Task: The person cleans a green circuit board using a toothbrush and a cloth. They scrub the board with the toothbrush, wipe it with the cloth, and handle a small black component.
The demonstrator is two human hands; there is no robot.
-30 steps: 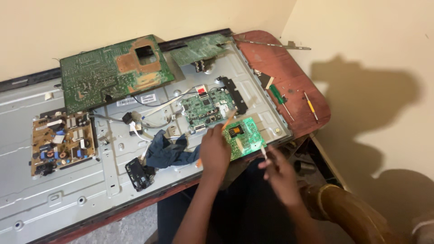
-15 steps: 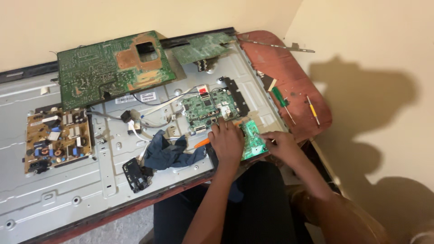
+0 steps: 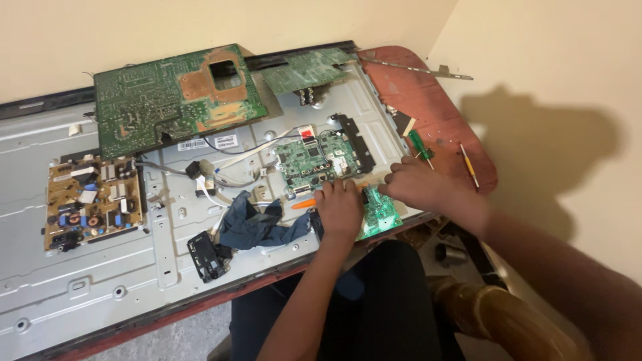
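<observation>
the person is leaning over the opened back of a flat-panel television (image 3: 80,267), which is lying across a reddish tabletop (image 3: 435,107). both hands are pressing down on a small green circuit board (image 3: 380,212) in the lower centre-right of the frame, right at the near edge of the metal chassis. the left hand (image 3: 340,208) is lying flat, fingers together, over the board's left side, just beside an orange-handled tool (image 3: 303,203). the right hand (image 3: 428,188) is covering the board's upper right corner; whether its fingers are pinching anything cannot be told.

the board is sitting partly over the chassis edge, so it is looking likely to tip off toward the person's lap if either palm is lifting too soon. pressing hard on a bare board could be cracking solder joints or bending it. the blue cloth (image 3: 257,226) and loose white cables (image 3: 224,177) left of the left hand could be snagging. the green-handled screwdriver (image 3: 419,144) and the yellow-handled screwdriver (image 3: 469,167) are lying near the right hand and could be getting knocked off the tabletop by the forearm.
</observation>
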